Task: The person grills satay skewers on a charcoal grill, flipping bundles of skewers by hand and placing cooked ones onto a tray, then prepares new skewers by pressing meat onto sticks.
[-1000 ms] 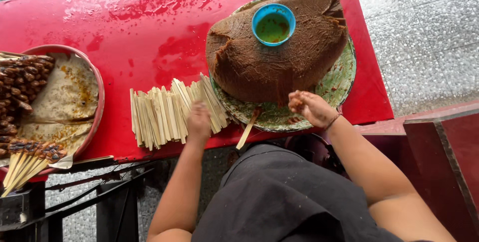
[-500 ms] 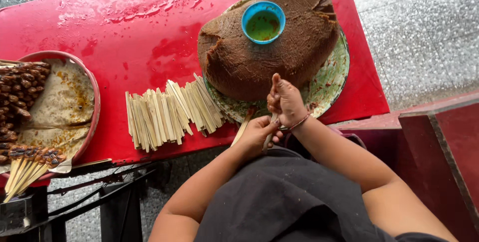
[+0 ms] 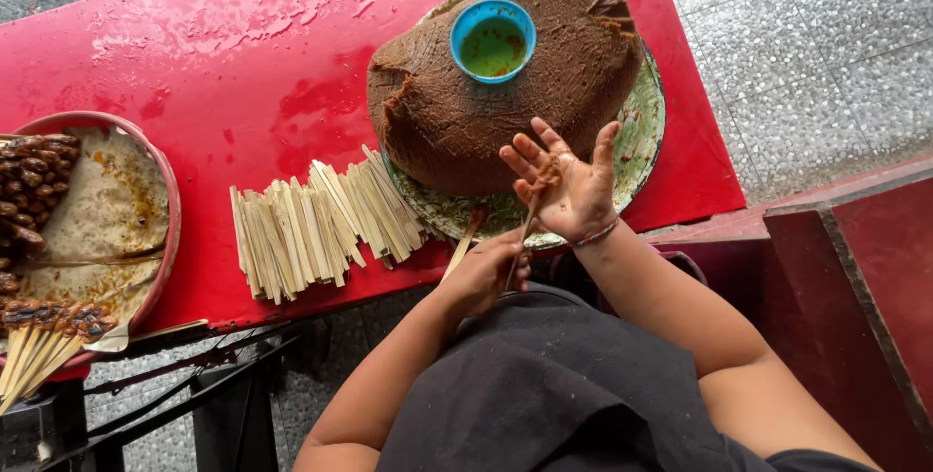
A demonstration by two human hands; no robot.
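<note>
Sticky brown paste (image 3: 547, 176) sits soft on my flat right hand (image 3: 569, 190), fingers apart, above the table's (image 3: 194, 64) near edge, while my left hand (image 3: 486, 273) pinches the thin, light stick (image 3: 526, 229) low down, since it looks easy to snap.

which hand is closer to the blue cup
Right. The right hand is raised open over the near edge of the brown mound, just below the blue cup. The left hand is lower, off the table edge, gripping a stick.

Wet red table (image 3: 243, 64), speckled floor (image 3: 826, 34)
</note>
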